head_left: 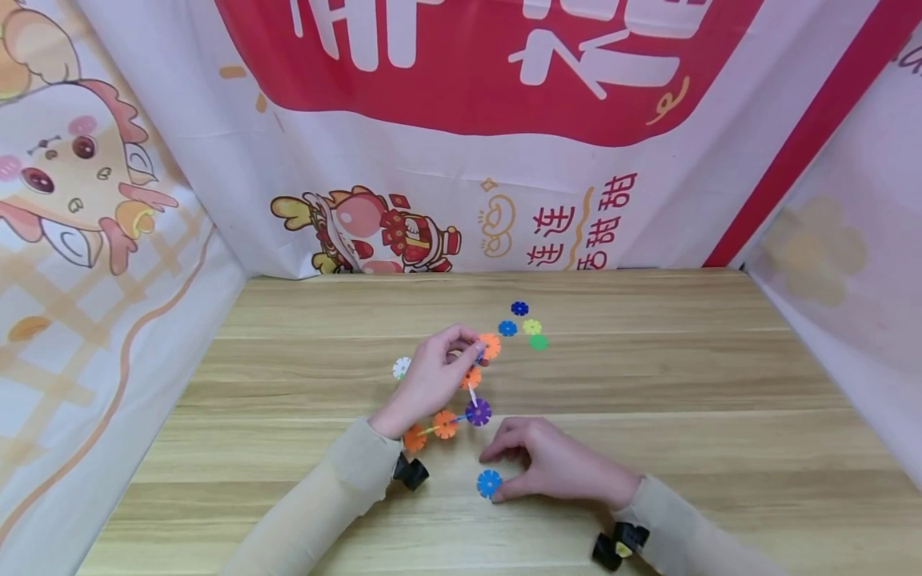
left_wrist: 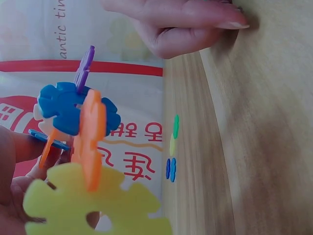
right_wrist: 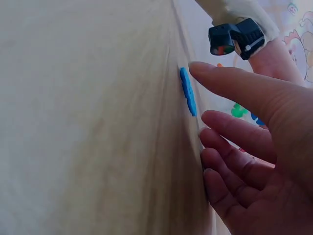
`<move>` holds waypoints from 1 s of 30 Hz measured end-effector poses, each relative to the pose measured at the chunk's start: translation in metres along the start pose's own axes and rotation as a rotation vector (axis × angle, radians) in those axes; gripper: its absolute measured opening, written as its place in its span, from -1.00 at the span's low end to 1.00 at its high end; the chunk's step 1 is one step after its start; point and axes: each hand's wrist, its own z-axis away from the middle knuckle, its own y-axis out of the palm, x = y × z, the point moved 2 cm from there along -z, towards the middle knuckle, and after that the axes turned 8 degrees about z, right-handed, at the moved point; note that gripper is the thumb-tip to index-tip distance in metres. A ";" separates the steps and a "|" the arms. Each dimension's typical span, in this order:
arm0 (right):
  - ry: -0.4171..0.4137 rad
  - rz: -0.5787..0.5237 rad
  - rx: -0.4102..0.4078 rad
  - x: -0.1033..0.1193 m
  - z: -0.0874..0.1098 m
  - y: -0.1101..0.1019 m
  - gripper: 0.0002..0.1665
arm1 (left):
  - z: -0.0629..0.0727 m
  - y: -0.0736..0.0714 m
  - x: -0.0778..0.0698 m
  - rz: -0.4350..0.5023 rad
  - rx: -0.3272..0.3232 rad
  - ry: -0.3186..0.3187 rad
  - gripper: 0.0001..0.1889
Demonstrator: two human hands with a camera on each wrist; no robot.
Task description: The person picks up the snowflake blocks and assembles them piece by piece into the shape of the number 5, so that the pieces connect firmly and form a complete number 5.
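Note:
My left hand (head_left: 432, 370) grips the upper end of a chain of slotted plastic snowflake discs (head_left: 445, 425). Orange discs alternate with others along it, among them a purple disc (head_left: 479, 412). Close up in the left wrist view, a yellow disc (left_wrist: 127, 191) and a blue disc (left_wrist: 61, 107) join an orange one. By the table's front, my right hand (head_left: 547, 458) hovers around a loose blue disc (head_left: 488, 483) that lies flat. Its thumb is at the disc's edge and its other fingers are apart from it; whether the thumb touches, I cannot tell.
Farther back on the wooden table (head_left: 684, 360) lie a dark blue disc (head_left: 519, 308), a blue disc (head_left: 507, 328), a yellow disc (head_left: 532, 326) and a green disc (head_left: 538, 342). A white disc (head_left: 401, 367) is left of my left hand. Printed cloth (head_left: 446, 152) hangs behind.

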 end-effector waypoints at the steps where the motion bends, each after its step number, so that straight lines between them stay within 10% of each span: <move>1: 0.002 0.003 0.000 0.000 0.000 0.001 -0.57 | 0.000 0.000 0.000 0.001 0.000 0.001 -0.86; 30: 0.127 -0.104 -0.034 0.000 0.004 -0.020 -0.81 | 0.000 0.000 0.002 0.002 0.010 0.008 -0.87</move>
